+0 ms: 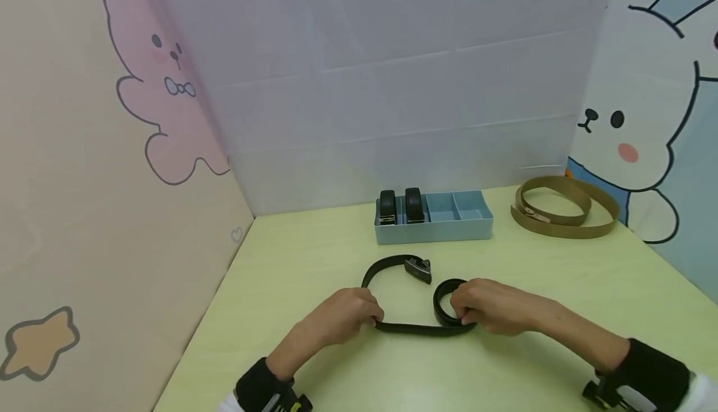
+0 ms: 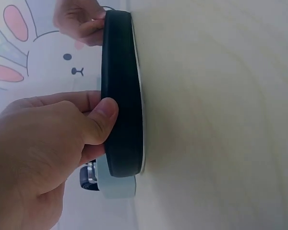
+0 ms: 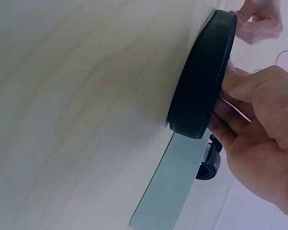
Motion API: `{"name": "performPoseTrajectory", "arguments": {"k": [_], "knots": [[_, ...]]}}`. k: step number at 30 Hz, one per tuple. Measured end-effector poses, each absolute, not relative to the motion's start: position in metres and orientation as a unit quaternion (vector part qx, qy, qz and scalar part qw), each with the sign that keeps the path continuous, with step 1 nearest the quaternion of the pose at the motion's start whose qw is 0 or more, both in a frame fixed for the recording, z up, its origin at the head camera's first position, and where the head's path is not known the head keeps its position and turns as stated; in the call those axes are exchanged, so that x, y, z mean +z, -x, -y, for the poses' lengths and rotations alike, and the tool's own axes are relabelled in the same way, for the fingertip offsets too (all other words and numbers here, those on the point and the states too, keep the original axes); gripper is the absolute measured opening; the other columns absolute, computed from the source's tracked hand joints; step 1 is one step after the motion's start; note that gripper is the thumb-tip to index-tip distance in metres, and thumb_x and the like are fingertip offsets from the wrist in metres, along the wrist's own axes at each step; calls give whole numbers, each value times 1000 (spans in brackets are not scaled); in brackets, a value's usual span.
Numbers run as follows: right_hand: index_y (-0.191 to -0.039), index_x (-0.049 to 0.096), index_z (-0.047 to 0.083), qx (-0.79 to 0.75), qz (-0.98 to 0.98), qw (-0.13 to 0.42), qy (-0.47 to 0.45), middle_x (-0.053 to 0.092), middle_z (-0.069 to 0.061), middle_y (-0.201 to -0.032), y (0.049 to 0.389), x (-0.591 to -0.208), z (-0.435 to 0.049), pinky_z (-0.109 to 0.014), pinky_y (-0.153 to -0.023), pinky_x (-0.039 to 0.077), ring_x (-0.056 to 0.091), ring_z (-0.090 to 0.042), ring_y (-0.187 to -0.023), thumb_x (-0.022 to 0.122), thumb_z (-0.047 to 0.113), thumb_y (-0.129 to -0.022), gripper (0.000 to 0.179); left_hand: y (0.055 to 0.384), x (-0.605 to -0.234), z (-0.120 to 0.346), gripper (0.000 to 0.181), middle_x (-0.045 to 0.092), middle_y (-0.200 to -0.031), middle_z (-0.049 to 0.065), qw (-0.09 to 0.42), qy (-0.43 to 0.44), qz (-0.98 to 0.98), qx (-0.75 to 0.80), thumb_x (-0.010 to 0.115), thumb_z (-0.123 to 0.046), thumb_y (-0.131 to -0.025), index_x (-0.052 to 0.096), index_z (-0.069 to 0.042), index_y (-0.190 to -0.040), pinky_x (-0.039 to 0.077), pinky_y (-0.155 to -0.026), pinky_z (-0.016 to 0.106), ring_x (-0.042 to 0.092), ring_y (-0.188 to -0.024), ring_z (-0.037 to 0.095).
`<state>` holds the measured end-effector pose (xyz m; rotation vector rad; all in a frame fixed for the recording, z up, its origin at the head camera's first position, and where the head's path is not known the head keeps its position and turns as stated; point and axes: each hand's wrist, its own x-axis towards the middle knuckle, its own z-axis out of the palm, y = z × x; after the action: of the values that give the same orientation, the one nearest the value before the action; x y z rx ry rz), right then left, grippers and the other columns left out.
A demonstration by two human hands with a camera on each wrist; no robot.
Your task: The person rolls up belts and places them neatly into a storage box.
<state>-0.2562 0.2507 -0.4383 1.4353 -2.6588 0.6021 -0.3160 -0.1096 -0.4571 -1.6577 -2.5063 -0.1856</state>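
A black belt (image 1: 417, 330) stands on its edge on the table, partly rolled up. At its left stretch my left hand (image 1: 352, 313) pinches the strap between thumb and fingers; the left wrist view shows the thumb flat on the belt (image 2: 121, 96). My right hand (image 1: 493, 306) grips the coiled end, a small ring of several turns, with fingertips inside the ring in the head view. Beyond the left hand the strap curves back to a dark metal buckle (image 1: 418, 270), which lies free between the hands and the box.
Behind the belt stands a light blue divided box (image 1: 434, 232). Two rolled black belts, one rolled belt (image 1: 387, 205) and another rolled belt (image 1: 414, 203), sit in its left compartments. A loosely coiled tan belt (image 1: 566, 231) lies at the back right, near the wall.
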Motion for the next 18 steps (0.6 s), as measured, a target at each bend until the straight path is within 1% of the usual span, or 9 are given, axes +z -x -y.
{"name": "performPoseTrajectory", "arguments": {"k": [4, 6, 12, 15, 18], "knots": [[-80, 60, 17, 226, 853, 34, -470, 50, 9, -73, 255, -442, -247, -17, -69, 37, 32, 8, -76, 81, -6, -97, 36, 327, -458, 109, 21, 87, -103, -4, 103, 547, 829, -52, 90, 3, -91, 89, -15, -102, 63, -87, 17, 80, -100, 12], [-80, 61, 16, 242, 849, 27, -468, 52, 7, -73, 254, -444, -244, -16, -68, 37, 33, 9, -77, 80, -5, -99, 34, 333, -458, 107, 20, 87, -103, -3, 115, 541, 832, -45, 91, 2, -91, 89, -15, -102, 63, -86, 18, 81, -99, 13], [-84, 65, 18, 273, 857, -24, -437, 58, 7, -76, 252, -444, -239, -17, -68, 41, 39, 7, -75, 76, -1, -104, 30, 348, -462, 108, 20, 88, -103, -4, 122, 536, 835, -38, 90, 1, -92, 89, -16, -102, 64, -85, 19, 80, -98, 13], [-84, 66, 19, 280, 859, -35, -427, 57, 7, -77, 253, -444, -240, -18, -68, 41, 40, 6, -75, 73, -7, -103, 33, 352, -464, 111, 21, 88, -101, -5, 124, 539, 832, -48, 90, 3, -92, 89, -16, -101, 64, -85, 21, 80, -97, 12], [-83, 64, 17, 279, 859, -31, -429, 52, 8, -76, 254, -443, -240, -18, -68, 39, 38, 6, -76, 71, -14, -100, 36, 354, -465, 115, 22, 88, -100, -4, 128, 538, 831, -60, 90, 4, -92, 89, -15, -101, 65, -86, 22, 80, -96, 12]]}}
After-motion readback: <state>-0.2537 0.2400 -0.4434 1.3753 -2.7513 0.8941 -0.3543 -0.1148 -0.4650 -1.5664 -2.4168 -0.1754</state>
